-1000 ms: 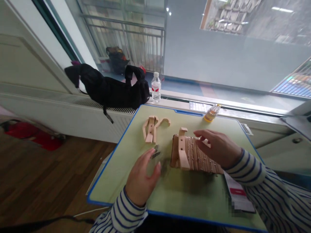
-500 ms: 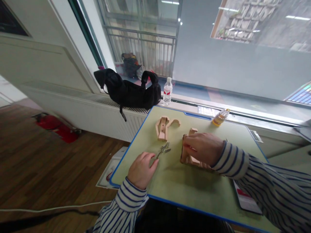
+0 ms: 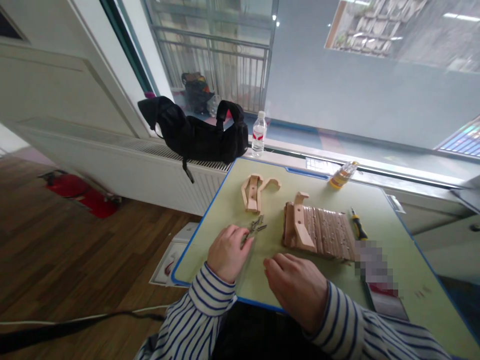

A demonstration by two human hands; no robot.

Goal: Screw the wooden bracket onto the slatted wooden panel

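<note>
A slatted wooden rack [image 3: 322, 235] with one curved hook fixed on its left end lies on the green desk [image 3: 270, 280]. Two or three loose wooden hooks [image 3: 257, 190] lie beyond it to the left. A small pile of dark screws [image 3: 258, 225] sits between them. My left hand [image 3: 228, 251] rests on the desk with its fingers curled right at the screws. Near the desk's front edge, below the rack, my right hand [image 3: 298, 285] lies palm down, fingers loosely together, touching nothing but the desk.
A yellow-handled screwdriver [image 3: 359, 226] lies right of the rack, a booklet [image 3: 386, 295] near the right front. A small amber bottle [image 3: 342, 175], a water bottle [image 3: 258, 135] and a black bag [image 3: 195, 135] stand along the windowsill. Papers lie on the wooden floor.
My right hand has left the wooden rack and come back to the desk's front edge. My left hand has crept forward to the screws.
</note>
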